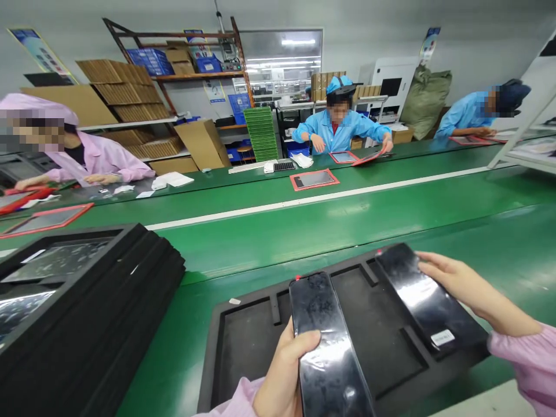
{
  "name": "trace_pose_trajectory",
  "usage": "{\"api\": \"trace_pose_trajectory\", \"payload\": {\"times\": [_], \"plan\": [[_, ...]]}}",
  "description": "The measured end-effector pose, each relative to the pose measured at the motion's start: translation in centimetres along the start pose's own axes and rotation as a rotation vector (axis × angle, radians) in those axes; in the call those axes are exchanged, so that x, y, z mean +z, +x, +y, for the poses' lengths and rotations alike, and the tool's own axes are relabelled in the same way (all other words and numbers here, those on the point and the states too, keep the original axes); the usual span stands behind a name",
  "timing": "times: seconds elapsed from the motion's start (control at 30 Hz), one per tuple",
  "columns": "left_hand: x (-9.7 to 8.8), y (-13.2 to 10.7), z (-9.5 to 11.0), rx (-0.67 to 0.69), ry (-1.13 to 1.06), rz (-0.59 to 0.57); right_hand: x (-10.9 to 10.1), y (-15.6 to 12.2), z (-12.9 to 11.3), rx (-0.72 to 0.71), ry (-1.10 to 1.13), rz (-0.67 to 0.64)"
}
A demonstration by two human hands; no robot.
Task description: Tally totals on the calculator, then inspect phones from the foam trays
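Note:
My left hand [282,376] grips a glossy black screen panel [328,347] by its left edge and holds it over the middle of a black foam tray [243,341]. My right hand [460,284] rests with fingers stretched along the right side of a second black panel [428,301], which lies in the tray's right slot with a white label near its lower end. The tray's left slot shows bare foam.
A tall stack of black foam trays [87,307] stands at the left, its top one holding panels in film. Beyond runs a green conveyor belt [304,226] with a red-framed panel [314,179]. Three other workers sit across it.

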State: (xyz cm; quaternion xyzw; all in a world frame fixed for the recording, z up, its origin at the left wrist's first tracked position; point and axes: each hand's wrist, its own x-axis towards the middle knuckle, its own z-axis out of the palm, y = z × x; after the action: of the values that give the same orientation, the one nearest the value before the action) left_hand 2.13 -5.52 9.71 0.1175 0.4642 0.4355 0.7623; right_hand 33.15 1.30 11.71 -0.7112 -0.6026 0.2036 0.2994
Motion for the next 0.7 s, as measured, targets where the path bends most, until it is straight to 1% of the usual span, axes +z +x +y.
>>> {"api": "trace_pose_trajectory", "payload": {"times": [0.07,0.1,0.17,0.2,0.23,0.27,0.33,0.4,0.43,0.47,0.5,0.57,0.6,0.63,0.67,0.7], "plan": [[0.1,-0.1,0.0,0.018,0.002,-0.064,0.8,0.3,0.8,-0.091,-0.150,0.023],[0.2,-0.1,0.0,0.034,0.002,-0.090,1.4,0.3,0.6,-0.152,-0.197,0.062],[0.4,-0.1,-0.1,0.082,0.007,-0.140,2.7,0.3,-1.3,-0.347,-0.233,0.123],[0.4,-0.1,-0.2,0.108,0.020,-0.161,3.5,0.2,-2.8,-0.472,-0.214,0.115],[0.4,0.0,-0.3,0.132,0.036,-0.178,4.3,0.1,-4.6,-0.593,-0.141,0.064],[0.4,0.0,-0.4,0.156,0.055,-0.190,5.0,0.0,-6.4,-0.682,-0.046,-0.032],[0.3,0.0,-0.5,0.184,0.102,-0.193,6.7,-0.1,-9.8,-0.786,0.097,-0.196],[0.0,0.1,-0.4,0.164,0.154,-0.172,8.3,-0.2,-12.3,-0.881,0.152,-0.281],[-0.1,0.2,-0.3,0.138,0.177,-0.160,9.0,-0.3,-13.0,-0.938,0.160,-0.289],[-0.3,0.3,-0.1,0.116,0.194,-0.157,9.6,-0.3,-13.4,-0.998,0.159,-0.263],[-0.4,0.4,0.0,0.104,0.201,-0.165,10.0,-0.4,-13.6,-1.054,0.149,-0.207],[-0.6,0.7,0.4,0.105,0.189,-0.199,10.3,-0.7,-13.1,-1.144,0.115,-0.041],[-0.7,0.9,0.5,0.098,0.172,-0.208,10.1,-0.9,-12.6,-1.197,0.088,0.013],[-0.7,0.9,0.6,0.084,0.152,-0.205,9.8,-1.2,-12.0,-1.256,0.051,0.030],[-0.6,1.0,0.8,0.063,0.124,-0.193,9.4,-1.5,-11.3,-1.338,0.009,0.001],[-0.5,1.0,0.9,0.040,0.080,-0.181,9.1,-1.9,-10.5,-1.420,-0.038,-0.059]]}}
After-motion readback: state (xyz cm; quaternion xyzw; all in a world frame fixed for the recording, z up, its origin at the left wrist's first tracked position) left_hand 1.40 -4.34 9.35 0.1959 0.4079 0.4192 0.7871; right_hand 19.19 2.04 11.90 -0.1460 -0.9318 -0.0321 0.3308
